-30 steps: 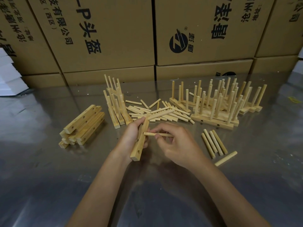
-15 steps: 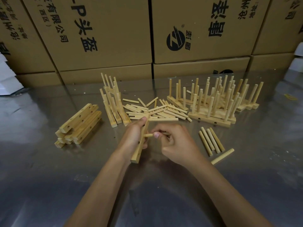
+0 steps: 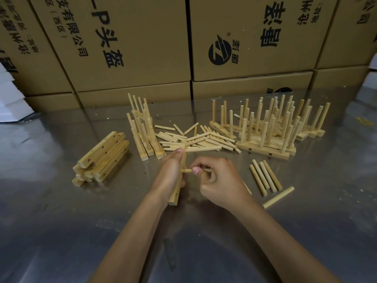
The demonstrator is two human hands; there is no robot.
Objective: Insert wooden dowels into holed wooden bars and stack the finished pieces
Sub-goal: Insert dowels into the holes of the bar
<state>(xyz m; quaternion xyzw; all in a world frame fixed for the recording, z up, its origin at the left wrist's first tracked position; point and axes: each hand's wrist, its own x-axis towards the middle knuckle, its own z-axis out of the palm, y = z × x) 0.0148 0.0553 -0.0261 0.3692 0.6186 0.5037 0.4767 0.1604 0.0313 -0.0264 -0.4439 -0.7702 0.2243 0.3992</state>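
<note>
Centre frame, left hand (image 3: 170,170) gripping holed bar (image 3: 177,193) held on end, right hand (image 3: 219,180) pinching dowel (image 3: 186,170) with tip at bar's side, loose dowels (image 3: 195,139) just behind, finished pieces (image 3: 271,129) upper right, blank bars (image 3: 102,158) at left on metal table (image 3: 61,221)

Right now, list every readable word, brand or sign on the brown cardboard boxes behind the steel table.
"P头盔": large black print, left-centre brown cardboard box.
"有限公司", "(西区)": smaller print, same box.
"®": beside the round black logo, right-centre brown cardboard box.
Remaining print: cropped, sideways or too blurred to read.
</note>
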